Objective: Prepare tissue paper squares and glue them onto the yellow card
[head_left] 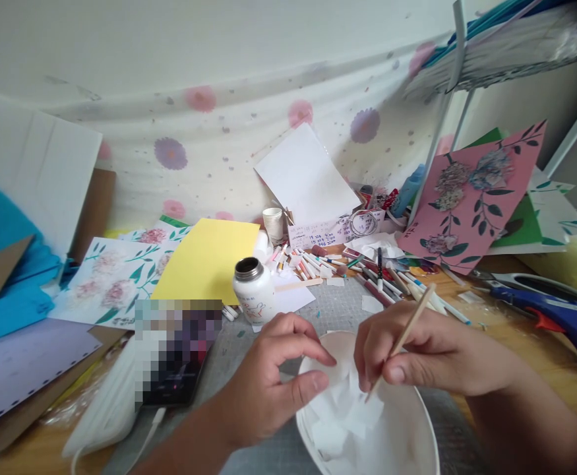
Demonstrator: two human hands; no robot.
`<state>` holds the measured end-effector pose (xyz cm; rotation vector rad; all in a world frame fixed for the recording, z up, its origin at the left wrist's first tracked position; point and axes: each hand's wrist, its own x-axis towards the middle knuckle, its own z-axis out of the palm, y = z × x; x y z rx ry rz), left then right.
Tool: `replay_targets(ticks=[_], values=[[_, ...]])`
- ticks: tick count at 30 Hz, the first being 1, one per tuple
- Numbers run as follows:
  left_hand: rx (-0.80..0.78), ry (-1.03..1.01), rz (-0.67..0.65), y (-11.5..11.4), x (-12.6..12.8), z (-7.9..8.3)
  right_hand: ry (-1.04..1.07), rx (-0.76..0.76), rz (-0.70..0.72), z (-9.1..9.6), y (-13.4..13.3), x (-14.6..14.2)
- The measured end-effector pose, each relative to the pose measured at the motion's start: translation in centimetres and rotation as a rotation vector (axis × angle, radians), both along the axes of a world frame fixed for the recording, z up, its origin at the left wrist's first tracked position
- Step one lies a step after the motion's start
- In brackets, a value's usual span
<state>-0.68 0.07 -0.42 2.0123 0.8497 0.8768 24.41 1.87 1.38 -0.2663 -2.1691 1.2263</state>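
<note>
My right hand point(431, 353) is closed around a thin wooden stick point(409, 326), its tip pointing down into a white bowl point(417, 422). The bowl holds several white paper pieces point(347, 412). My left hand point(273, 373) hovers at the bowl's left rim, thumb and forefinger pinched toward a white paper piece; whether it grips the paper is unclear. A white bottle point(252, 289) with an open metal neck stands just beyond my left hand.
Several markers point(367, 267) lie scattered behind the bowl. A yellow sheet point(209, 257), flower paintings point(115, 277), a pink flower card point(471, 198), a blue glue gun point(560, 320), scissors point(530, 284), a paper cup point(273, 224) and a phone point(174, 356) crowd the table.
</note>
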Motion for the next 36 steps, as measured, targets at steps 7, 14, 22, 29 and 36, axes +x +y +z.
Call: replay_targets(ticks=[7, 14, 22, 29, 36], values=[[0.107, 0.523, 0.337, 2.7, -1.1, -1.4, 0.267, -0.084, -0.249, -0.6, 0.6, 0.2], [0.123, 0.796, 0.280, 3.0, -1.8, -2.4, 0.358, -0.100, -0.291, -1.2, 1.1, -0.2], [0.057, 0.639, 0.339, 3.8, -1.7, -2.4, 0.373, -0.114, -0.286, -1.3, 0.8, -0.6], [-0.202, -0.063, 0.307, 2.0, -0.3, -1.4, 0.444, -0.109, -0.271, -1.7, 0.4, -1.6], [-0.462, -0.581, 0.212, 0.8, 0.6, -1.3, 0.385, -0.066, -0.253, -1.1, -0.4, -2.4]])
